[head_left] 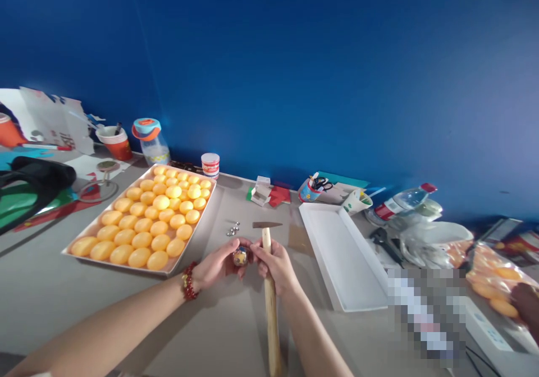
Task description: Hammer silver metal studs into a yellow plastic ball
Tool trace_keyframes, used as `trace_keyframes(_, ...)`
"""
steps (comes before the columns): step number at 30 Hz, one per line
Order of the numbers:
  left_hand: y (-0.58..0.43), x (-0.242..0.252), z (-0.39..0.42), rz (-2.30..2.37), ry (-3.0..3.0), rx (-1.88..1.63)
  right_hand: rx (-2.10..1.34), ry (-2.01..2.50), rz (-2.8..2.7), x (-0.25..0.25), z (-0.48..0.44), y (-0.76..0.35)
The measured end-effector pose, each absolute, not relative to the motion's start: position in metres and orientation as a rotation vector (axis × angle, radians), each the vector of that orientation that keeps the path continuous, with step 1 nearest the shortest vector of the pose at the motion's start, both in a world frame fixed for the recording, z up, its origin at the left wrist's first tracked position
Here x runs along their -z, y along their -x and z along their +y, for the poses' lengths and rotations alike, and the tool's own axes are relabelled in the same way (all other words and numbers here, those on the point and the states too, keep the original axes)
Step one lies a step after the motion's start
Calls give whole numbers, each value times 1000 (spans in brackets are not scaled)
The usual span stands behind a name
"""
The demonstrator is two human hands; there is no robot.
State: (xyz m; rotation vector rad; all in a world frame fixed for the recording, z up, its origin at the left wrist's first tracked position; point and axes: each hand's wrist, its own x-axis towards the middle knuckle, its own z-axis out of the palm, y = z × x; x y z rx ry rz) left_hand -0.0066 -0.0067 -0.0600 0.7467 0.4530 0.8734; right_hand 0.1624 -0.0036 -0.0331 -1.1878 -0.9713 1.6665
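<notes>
My left hand (219, 266), with a red bead bracelet on its wrist, is closed around a small round ball (240, 257) that has shiny and yellowish patches. Close beside it, my right hand (278, 266) grips a hammer (272, 315) by its wooden handle, high up near the metal head. The hammer head points up and away from me, while the handle runs down toward the table's near edge. Fingertips of the right hand come up to the ball's right side; whether they touch it I cannot tell. Just beyond my hands lie several small shiny metal pieces (233, 230).
A shallow box (168, 270) of orange balls stands on the left. To the right are a white tray (357, 276), a plastic bottle (404, 201) and a power strip (484, 323). A small opened carton (261, 193) and a pen cup (309, 190) sit by the blue wall (269, 85).
</notes>
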Motion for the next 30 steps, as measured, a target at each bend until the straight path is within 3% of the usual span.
trace_keyframes(13, 2, 49, -24, 467, -916, -884, -1306, 1438, -1227, 27, -9, -165)
trace_keyframes(30, 5, 52, -22, 445, -798, -921, -1395, 1447, -1204, 20, -11, -168)
